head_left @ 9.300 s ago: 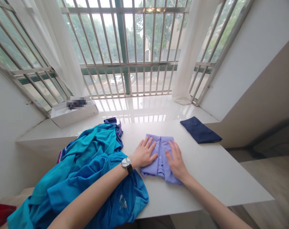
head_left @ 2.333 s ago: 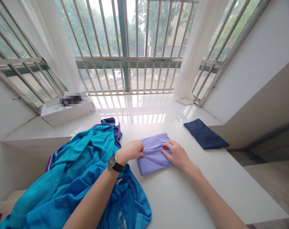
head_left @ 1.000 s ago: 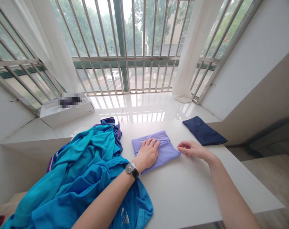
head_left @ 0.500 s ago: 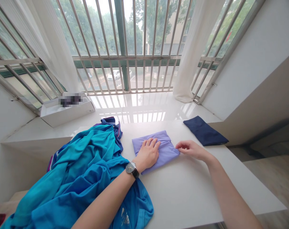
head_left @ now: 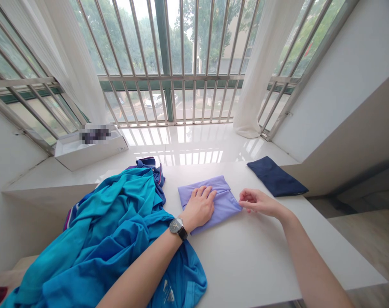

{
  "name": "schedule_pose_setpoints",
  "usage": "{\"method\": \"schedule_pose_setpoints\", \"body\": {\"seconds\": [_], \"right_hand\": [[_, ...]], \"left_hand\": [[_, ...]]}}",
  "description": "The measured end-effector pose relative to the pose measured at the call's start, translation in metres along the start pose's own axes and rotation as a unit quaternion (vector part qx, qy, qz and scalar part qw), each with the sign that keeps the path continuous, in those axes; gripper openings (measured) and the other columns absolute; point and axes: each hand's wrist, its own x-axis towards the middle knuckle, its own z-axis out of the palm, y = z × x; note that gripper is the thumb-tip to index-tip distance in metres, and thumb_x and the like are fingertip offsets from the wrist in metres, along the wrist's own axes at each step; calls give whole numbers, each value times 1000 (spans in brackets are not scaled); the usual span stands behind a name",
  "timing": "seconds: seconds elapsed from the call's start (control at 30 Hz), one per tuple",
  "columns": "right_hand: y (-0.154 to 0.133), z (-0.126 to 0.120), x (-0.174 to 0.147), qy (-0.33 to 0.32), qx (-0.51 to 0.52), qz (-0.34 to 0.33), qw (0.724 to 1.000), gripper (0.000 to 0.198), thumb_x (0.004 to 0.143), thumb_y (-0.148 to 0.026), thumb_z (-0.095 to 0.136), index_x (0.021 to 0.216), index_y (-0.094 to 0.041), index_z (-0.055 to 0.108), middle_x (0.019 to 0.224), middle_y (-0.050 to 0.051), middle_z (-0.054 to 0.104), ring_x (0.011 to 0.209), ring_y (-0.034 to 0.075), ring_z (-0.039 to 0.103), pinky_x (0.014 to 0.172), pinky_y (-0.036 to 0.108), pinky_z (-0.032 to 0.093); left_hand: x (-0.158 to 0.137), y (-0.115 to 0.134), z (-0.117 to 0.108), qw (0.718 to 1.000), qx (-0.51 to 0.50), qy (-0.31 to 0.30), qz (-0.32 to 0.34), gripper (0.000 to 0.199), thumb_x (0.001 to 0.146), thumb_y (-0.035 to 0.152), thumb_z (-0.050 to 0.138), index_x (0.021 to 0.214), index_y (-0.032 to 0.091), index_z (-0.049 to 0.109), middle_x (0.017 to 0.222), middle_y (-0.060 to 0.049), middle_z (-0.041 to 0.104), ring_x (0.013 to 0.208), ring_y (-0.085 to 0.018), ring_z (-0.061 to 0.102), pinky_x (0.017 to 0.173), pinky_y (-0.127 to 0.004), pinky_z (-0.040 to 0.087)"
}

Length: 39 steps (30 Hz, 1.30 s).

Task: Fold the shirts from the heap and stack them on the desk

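A folded lavender garment (head_left: 225,204) lies flat on the white tabletop, with a seam or layer edge showing along its upper right. Across its left half rests my left hand (head_left: 199,207), palm down, fingers stretched out and slightly spread; a watch is on that wrist. My right hand (head_left: 254,202) is at the garment's right edge, fingers curled and thumb and fingertips closed at the corner. The fingertips partly hide how much cloth is between them. Left of the garment, a loose heap of blue and teal clothing (head_left: 117,222) reaches under my left forearm.
A folded navy cloth (head_left: 276,176) lies at the table's right rear. The white table (head_left: 246,261) meets a glossy sill (head_left: 194,145) below barred windows. An open white box (head_left: 92,155) with a blurred item stands at the left. White curtains (head_left: 254,85) hang on both sides.
My right hand has shifted slightly right, its fingers curling more at the garment's corner. My left hand and the garment look nearly unmoved.
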Motion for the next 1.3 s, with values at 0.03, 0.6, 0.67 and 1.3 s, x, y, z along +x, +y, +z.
{"method": "schedule_pose_setpoints", "body": {"seconds": [0.03, 0.6, 0.67, 1.3], "right_hand": [[-1, 1, -1, 0, -2, 0, 1000, 34, 75, -48, 73, 83, -21, 55, 76, 0, 64, 63, 14, 59, 58, 26, 45], [-8, 9, 0, 51, -150, -22, 987, 36, 78, -56, 64, 81, -21, 74, 80, 5, 73, 71, 21, 64, 67, 31, 47], [-9, 11, 0, 41, -156, -22, 987, 38, 79, -58, 63, 83, -22, 75, 79, 5, 73, 71, 21, 63, 66, 30, 47], [-15, 18, 4, 90, -149, -82, 981, 33, 84, -53, 59, 79, -21, 63, 72, 1, 63, 66, 15, 54, 63, 28, 43]], "left_hand": [[0, 0, 0, 1000, 0, 0, -1, 45, 98, 25, 37, 142, 19, 41, 148, -11, 43, 135, -30, 37, 109, -49, 33], [1, 1, -3, 1000, -6, -9, -8, 45, 97, 26, 38, 142, 21, 41, 150, -11, 41, 136, -30, 36, 109, -49, 32], [0, 1, -4, 1000, -6, -8, -9, 45, 97, 26, 38, 142, 21, 41, 150, -11, 41, 136, -30, 36, 109, -49, 32], [0, 1, -2, 1000, -6, -6, -10, 45, 98, 26, 37, 141, 20, 41, 149, -11, 41, 136, -30, 36, 110, -49, 32]]}}
